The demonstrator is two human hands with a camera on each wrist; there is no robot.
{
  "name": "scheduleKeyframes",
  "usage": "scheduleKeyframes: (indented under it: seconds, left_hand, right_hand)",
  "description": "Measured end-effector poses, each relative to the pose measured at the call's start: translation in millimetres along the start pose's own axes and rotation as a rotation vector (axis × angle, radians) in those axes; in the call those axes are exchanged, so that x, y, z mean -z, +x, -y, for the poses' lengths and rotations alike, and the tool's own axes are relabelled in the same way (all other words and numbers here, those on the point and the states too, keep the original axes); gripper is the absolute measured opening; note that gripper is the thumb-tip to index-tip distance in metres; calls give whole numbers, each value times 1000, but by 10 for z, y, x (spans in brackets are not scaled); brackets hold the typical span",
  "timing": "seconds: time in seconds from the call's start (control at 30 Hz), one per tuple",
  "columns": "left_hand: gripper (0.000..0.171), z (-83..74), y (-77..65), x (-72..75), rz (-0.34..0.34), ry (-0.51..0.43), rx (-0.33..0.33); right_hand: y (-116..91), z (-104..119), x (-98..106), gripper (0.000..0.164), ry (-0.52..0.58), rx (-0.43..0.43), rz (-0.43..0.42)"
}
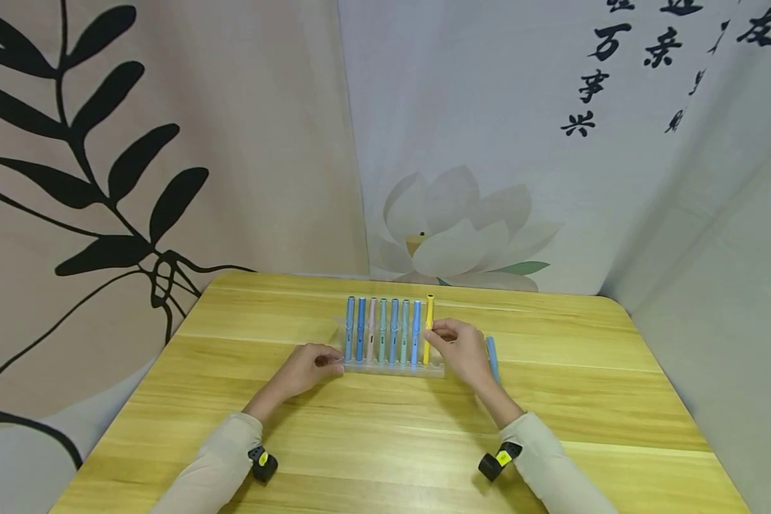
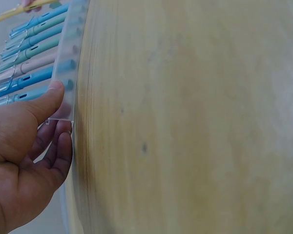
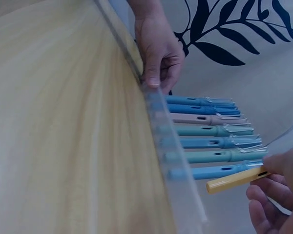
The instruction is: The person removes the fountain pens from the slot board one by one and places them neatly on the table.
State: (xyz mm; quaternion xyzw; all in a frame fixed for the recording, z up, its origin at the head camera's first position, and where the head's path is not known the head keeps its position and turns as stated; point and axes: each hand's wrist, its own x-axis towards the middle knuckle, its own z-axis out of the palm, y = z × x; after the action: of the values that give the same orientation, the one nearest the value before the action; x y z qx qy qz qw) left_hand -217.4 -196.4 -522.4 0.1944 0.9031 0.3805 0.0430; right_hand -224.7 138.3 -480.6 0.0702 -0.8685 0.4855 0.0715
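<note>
A clear plastic pen rack (image 1: 395, 369) stands on the table, holding a row of several upright pens (image 1: 383, 330) in blue, green and pale pink. At its left end my left hand (image 1: 310, 368) pinches the rack's corner, thumb (image 2: 53, 95) on the front and fingers curled beneath. My right hand (image 1: 460, 350) pinches a yellow pen (image 3: 237, 179) by its upper part at the rack's right end. In the right wrist view, the pen's lower end is tilted and apart from the rack's front strip. It sits a little higher than the other pens.
A loose blue pen (image 1: 492, 359) lies on the wooden table (image 1: 385, 442) just right of my right hand, partly hidden by the wrist. Behind the table's far edge hangs a printed cloth (image 1: 283, 143) with leaves, a lotus and characters.
</note>
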Motion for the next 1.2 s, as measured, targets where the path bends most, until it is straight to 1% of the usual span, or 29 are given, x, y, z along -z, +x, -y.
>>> scheduleKeyframes:
  seconds: [0.13, 0.4, 0.57, 0.93, 1.2]
  left_hand:
    - [27, 7, 0, 5, 0, -2, -5]
    - [26, 8, 4, -1, -5, 11, -8]
    - [26, 2, 3, -2, -2, 11, -5]
    - [27, -10, -5, 11, 4, 6, -13]
    - [27, -6, -3, 13, 6, 0, -11]
  right_hand:
    - [2, 68, 72, 27, 2, 41, -15]
    - [-48, 185, 237, 34, 1, 56, -20]
    - [-76, 197, 333, 36, 9, 75, -24]
    - [-85, 107, 512, 40, -15, 52, -47]
    - [-116, 1, 626, 38, -22, 35, -74]
